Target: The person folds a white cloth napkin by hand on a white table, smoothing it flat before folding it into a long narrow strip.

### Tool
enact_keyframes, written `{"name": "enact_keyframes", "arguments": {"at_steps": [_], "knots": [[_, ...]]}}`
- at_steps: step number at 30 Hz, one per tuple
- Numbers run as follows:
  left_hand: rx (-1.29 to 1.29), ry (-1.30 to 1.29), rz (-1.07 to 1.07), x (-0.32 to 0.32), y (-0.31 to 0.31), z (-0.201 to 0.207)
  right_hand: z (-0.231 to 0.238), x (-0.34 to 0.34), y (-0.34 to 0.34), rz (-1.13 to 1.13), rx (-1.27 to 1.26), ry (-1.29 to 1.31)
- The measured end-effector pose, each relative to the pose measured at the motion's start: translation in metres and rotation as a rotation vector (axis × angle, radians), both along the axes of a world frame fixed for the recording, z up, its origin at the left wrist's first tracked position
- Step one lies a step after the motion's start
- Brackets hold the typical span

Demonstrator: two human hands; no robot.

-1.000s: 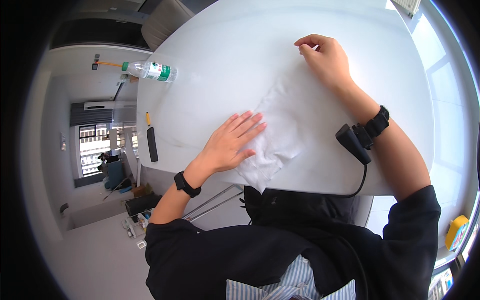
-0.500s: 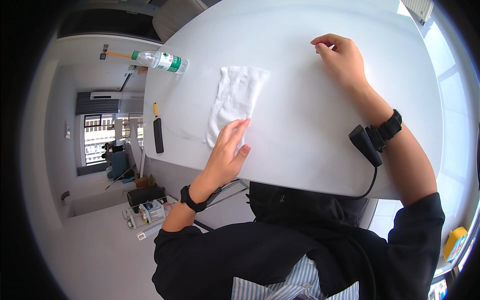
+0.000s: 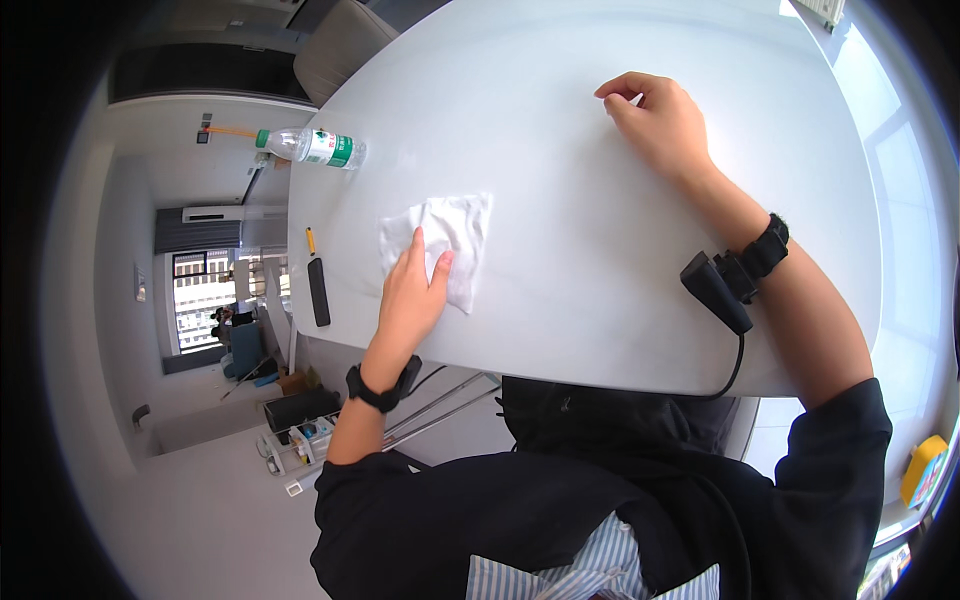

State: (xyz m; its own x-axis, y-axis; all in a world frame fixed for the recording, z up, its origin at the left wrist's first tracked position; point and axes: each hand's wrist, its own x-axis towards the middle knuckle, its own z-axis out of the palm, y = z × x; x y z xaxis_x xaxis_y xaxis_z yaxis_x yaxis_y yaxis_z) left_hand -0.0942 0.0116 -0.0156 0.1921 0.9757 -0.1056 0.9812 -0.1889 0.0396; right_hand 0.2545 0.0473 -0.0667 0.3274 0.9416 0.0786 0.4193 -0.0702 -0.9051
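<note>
My left hand lies on a white cloth on the white table, fingers stretched out and thumb apart. The cloth is spread and a little wrinkled, its lower left part hidden under the hand. Farther off to the right, my right hand rests at the table's surface with fingers curled in and the thumb close to the forefinger. No object shows in it, though its palm is hidden. A black wristband sits on each wrist; the right one carries a black cabled device.
At the table's left edge a clear bottle with a green cap lies on its side. Nearer along that edge is a black tool with a yellow end. A grey chair stands beyond the far left edge.
My left hand has moved left and slightly away from me. The cloth under it has shifted left and bunched shorter. My right hand keeps its pose; the whole view has turned slightly.
</note>
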Motion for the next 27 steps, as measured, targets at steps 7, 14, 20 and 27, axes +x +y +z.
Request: {"name": "enact_keyframes", "arguments": {"at_steps": [7, 14, 20, 27], "knots": [[0.217, -0.053, -0.608, 0.032, -0.008, 0.030, -0.002, 0.000, -0.001, -0.026, 0.051, -0.023], [0.028, 0.111, -0.868, 0.037, 0.002, 0.024, -0.003, -0.003, -0.002, -0.014, 0.051, -0.026], [0.122, 0.350, -0.545, 0.021, 0.015, 0.036, -0.002, -0.003, 0.001, -0.020, 0.066, -0.038], [0.082, -0.182, -0.310, 0.016, 0.026, 0.027, -0.004, -0.003, 0.000, -0.033, 0.081, -0.051]]}}
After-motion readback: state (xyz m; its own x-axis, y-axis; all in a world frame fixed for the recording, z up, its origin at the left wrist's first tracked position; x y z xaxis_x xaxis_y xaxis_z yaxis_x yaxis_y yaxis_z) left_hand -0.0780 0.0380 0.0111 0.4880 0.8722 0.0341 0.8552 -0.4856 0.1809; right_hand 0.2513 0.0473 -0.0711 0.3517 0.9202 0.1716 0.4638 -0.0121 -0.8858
